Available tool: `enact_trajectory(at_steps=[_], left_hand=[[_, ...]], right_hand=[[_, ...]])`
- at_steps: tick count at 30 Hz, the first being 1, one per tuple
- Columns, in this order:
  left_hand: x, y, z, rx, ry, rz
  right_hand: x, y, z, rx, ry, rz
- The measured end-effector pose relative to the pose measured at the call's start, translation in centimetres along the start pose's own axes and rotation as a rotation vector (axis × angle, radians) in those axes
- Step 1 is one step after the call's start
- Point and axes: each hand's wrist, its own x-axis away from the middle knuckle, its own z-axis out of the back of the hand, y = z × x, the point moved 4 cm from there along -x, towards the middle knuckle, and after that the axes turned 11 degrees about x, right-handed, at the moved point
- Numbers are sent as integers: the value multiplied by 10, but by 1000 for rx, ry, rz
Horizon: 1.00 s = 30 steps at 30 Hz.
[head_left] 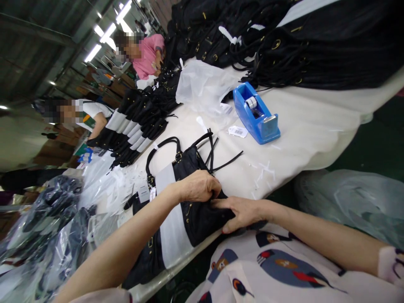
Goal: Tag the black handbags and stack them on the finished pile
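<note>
A black handbag point(202, 221) lies on the table in front of me, with a white wrap point(173, 223) around its middle. Its handle point(162, 145) loops out toward the far side, and thin black straps trail past its end. My left hand point(202, 185) is closed, fingers curled against the bag's upper edge, pinching it near the right end. Lower down, my right hand point(241, 212) grips that same end, fingers on the top and thumb along the side. Exactly what the left fingertips pinch is hidden. White paper tags point(144, 193) hang at the bag's left side.
A blue tape dispenser point(257, 113) stands beyond the bag, beside a barcode tag point(238, 131) and clear plastic point(202, 86). Stacked black bags point(299, 50) fill the far side; more wrapped bags point(135, 126) lie leftward. Two people work there. Bagged goods point(47, 235) sit at left.
</note>
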Motion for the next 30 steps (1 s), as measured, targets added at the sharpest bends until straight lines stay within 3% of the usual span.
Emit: enact_trajectory(at_steps=[3, 7, 13, 17, 19, 24, 27, 30], left_hand=[[-5, -9, -8, -35, 26, 28], [-8, -20, -17, -69, 119, 58], [-16, -30, -49, -165, 271, 98], [-13, -29, -62, -209, 438, 129], [-9, -30, -63, -194, 550, 170], [17, -17, -66, -122, 846, 374], [29, 8, -86, -50, 857, 385], [26, 26, -114, -98, 804, 355]], right_hand=[[11, 12, 9, -47, 20, -109], [26, 29, 18, -146, 251, -235], [27, 26, 5, 278, 339, -334], [19, 1, 4, 547, 473, -56], [12, -6, 3, 667, 446, 106], [4, 1, 10, 923, 353, 322], [10, 16, 24, 1034, 393, 377], [22, 26, 32, 1092, 414, 375]])
